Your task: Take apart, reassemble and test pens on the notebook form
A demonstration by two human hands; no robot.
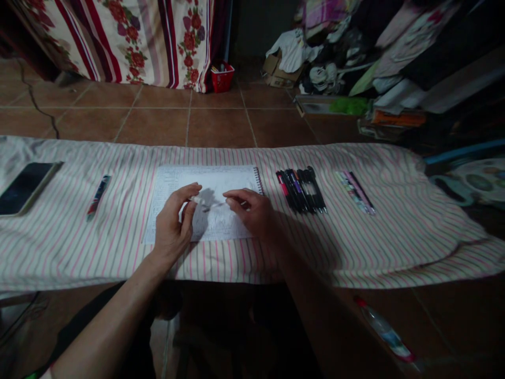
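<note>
Pink-and-grey striped cloth (394, 247) lies spread across the middle of the view, and a spiral-bound notebook (165, 202) lies open on it near the centre, its wire binding (259, 180) along the 3 o'clock edge. The page is covered in fine, faint marks.

The person's left forearm (114, 321) reaches in from 7 o'clock and ends in a left hand (171, 226) that stands partly on its edge over the page's lower left, wrist raised and fingers curved inward. The right hand (252, 213) comes from 5 o'clock, palm down with the knuckles high, its fingers arched toward 9 o'clock. Neither hand is clenched into a fist. The fingertips of both hands close in near the middle of the page, around a small pale piece (194, 200) too small to name. Whether either hand is gripping it cannot be told. The hands cast a dark shadow across the paper.

At the notebook's 3 o'clock, a tight row of dark pens (302, 192) lies on the cloth, with a smaller bunch of pink and pale pens (355, 192) just beyond. At 9 o'clock lie a single patterned pen (98, 197) and, farther out, a smartphone (26, 188) with a dark screen. Brown floor tiles (158, 126) stretch away at 12 o'clock toward a red basket (222, 78) beside a floral cloth (118, 42).
</note>
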